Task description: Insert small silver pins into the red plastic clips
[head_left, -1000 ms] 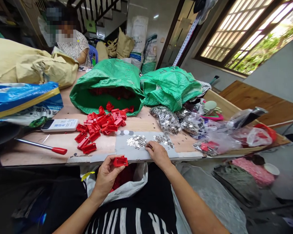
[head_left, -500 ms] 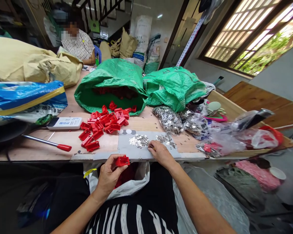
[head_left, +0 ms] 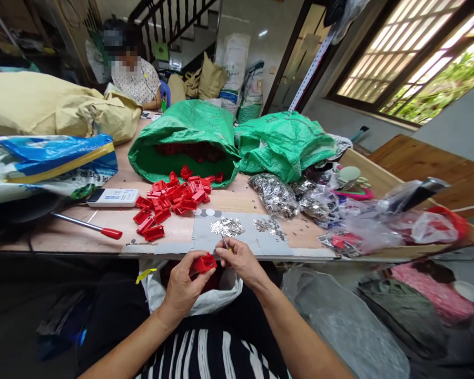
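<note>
My left hand (head_left: 185,279) grips a red plastic part (head_left: 204,262), a small hollow block, between thumb and fingers above the table's front edge. Close beside it, my right hand (head_left: 239,260) pinches a slim tool with a metal tip (head_left: 223,241) and a bit of yellow; its exact kind is hard to make out. Behind the hands, a pile of small silvery metal pieces (head_left: 228,226) lies on a grey sheet (head_left: 205,243), with a second pile (head_left: 269,228) to its right. Below the hands, an open white sack (head_left: 217,304) sits in my lap.
Several red parts (head_left: 169,197) spill from a green sack (head_left: 189,121). Another green sack (head_left: 284,142) and bags of metal pieces (head_left: 274,195) stand right of it. A red-tipped lever (head_left: 110,232) and a white box (head_left: 114,197) are left. A person (head_left: 136,79) sits across the table.
My right hand has moved left and towards me, from between the metal piles to beside the red part. The left hand still holds that part, now slightly turned. The view has shifted a little.
</note>
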### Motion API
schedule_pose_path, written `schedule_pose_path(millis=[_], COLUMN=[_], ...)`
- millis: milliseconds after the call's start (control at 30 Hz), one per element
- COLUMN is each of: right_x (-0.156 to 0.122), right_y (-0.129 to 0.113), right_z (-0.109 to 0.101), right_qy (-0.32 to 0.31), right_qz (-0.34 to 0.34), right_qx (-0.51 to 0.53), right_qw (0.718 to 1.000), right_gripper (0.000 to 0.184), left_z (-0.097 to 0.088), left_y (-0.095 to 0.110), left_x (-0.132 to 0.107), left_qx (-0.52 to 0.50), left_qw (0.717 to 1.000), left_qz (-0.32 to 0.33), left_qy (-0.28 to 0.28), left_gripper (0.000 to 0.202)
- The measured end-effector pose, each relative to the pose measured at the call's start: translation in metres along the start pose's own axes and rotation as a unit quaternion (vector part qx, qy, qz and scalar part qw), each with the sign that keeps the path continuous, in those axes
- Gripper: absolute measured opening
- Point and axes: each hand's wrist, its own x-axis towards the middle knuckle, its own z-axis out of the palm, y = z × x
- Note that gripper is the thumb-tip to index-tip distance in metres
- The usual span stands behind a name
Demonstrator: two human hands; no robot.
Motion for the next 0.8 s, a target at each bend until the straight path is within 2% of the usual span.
schedule_pose_path(millis=[100, 267, 500, 600, 800], right_x=[0.0, -0.003, -0.015, -0.014, -0.009], right_y=[0.005, 0.015, 0.009, 0.01, 0.013], right_z=[0.011, 0.015, 0.008, 0.007, 0.01], right_qy=[0.016, 0.052, 0.065, 0.087, 0.071], right_qz=[-0.033, -0.089, -0.119, -0.113, -0.074], right_qx=[0.006, -0.04, -0.19, -0.176, -0.109], right_qw=[0.999, 0.994, 0.972, 0.974, 0.989], right_gripper=[0.022, 0.018, 0.012, 0.012, 0.015], left_z=[-0.001, -0.001, 0.001, 0.001, 0.001], left_y=[-0.001, -0.003, -0.004, -0.004, 0.001], left_x=[-0.001, -0.002, -0.003, -0.002, 0.0], left_qx=[0.028, 0.034, 0.037, 0.049, 0.083], left_qw=[1.0, 0.999, 0.999, 0.998, 0.994], left_qz=[0.004, 0.006, 0.022, 0.041, 0.064], left_qy=[0.014, 0.026, 0.021, 0.021, 0.033], left_gripper=[0.025, 0.025, 0.026, 0.025, 0.025])
